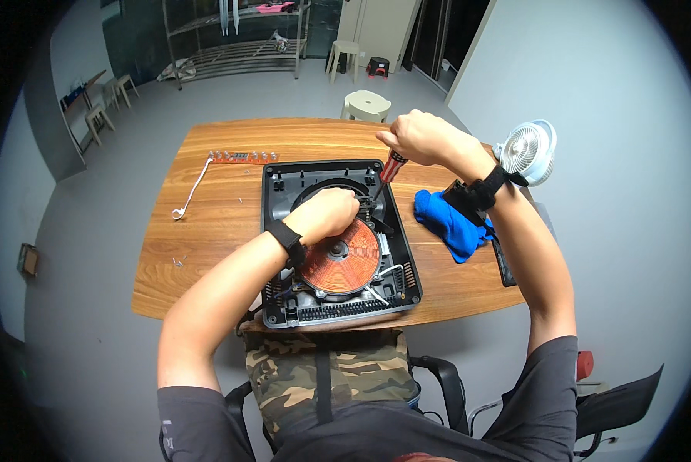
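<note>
A black open housing (410,258) is set on the wooden bench (207,285), close to its near edge, and a flat copper-coloured coil (344,266) is seated in its nearer half. A screwdriver (392,168) with a red-and-dark handle is grasped from above in the right hand (422,138); its grip is closed around the handle. The shaft is slanted down and to the left, into the far right part of the housing, though its tip cannot be made out clearly. The left hand (331,212) is held over the housing, at the far side of the coil, with the fingers curled; whether anything is pinched in its grip cannot be told, as the fingertips are hidden.

To the left, an orange board (241,157) is laid near the far edge of the bench, with a white cable (195,189) stretched from its left end. Small screws (178,262) are scattered nearer. To the right of the housing, a blue cloth (447,223) is left crumpled. A white fan (527,150) is placed beyond it, at the right edge.
</note>
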Demonstrator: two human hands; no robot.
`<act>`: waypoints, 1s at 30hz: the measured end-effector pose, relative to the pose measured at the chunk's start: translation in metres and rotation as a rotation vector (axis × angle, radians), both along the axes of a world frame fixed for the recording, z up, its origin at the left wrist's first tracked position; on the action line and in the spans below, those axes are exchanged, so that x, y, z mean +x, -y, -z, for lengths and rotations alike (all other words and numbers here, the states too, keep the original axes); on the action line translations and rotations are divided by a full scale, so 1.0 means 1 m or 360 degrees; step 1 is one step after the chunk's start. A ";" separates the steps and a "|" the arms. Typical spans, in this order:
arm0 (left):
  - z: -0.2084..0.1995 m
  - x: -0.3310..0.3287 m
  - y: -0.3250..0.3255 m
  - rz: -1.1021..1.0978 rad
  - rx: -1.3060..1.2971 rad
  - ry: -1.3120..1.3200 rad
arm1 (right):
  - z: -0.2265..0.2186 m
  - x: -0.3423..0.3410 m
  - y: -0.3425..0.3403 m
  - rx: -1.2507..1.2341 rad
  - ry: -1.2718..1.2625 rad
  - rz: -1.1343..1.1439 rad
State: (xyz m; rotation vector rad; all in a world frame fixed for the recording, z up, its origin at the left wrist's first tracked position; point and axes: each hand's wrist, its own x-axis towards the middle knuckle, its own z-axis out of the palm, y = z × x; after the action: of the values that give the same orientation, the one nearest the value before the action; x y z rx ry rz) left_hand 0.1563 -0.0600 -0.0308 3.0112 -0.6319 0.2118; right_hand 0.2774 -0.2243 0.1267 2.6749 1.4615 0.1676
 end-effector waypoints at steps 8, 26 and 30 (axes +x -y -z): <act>0.004 0.004 0.000 0.0027 0.0003 0.0020 | -0.002 0.015 0.016 0.0154 -0.0199 -0.0504; 0.006 0.001 0.002 -0.0057 -0.0065 0.0110 | -0.010 0.005 0.010 -0.0006 -0.0264 -0.0305; 0.005 0.000 0.002 -0.0093 -0.0078 0.0088 | 0.001 0.001 -0.002 -0.0145 -0.0081 0.0051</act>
State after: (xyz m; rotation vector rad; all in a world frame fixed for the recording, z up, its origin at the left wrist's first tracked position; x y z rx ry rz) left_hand 0.1563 -0.0619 -0.0360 2.9881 -0.5355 0.3102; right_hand 0.2784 -0.2226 0.1257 2.6461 1.4035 0.0304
